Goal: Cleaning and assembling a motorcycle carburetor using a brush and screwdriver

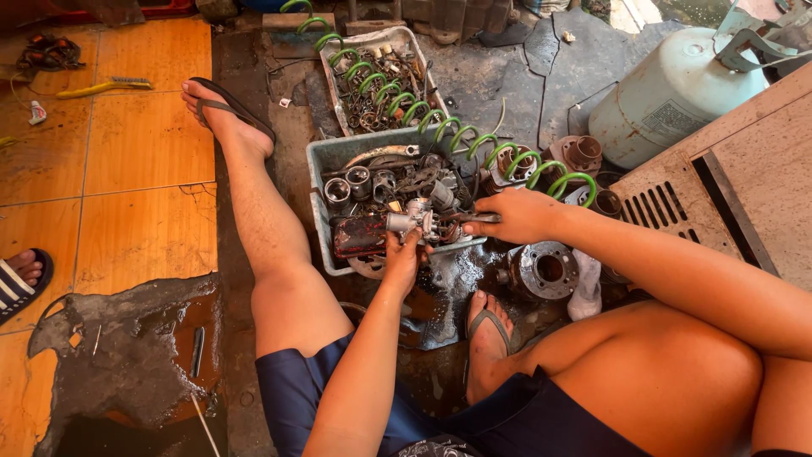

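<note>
A small metal carburettor-like part (412, 222) is held clamped in the left hand (400, 262) over the grey parts tray (320, 222), apparently steadied so that the tool (467, 217) gripped by the right hand (523, 216) can be applied.

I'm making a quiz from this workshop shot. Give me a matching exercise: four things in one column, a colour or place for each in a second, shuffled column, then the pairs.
Things:
1. coiled hose
2. gas cylinder
3. left hand
4. toothbrush

Colour or place:
A. yellow, lying on the orange tiles
B. green, running across both trays
C. pale, lying on its side at upper right
D. gripping a small metal part over the grey tray

Pairs: 1-B, 2-C, 3-D, 4-A
</note>
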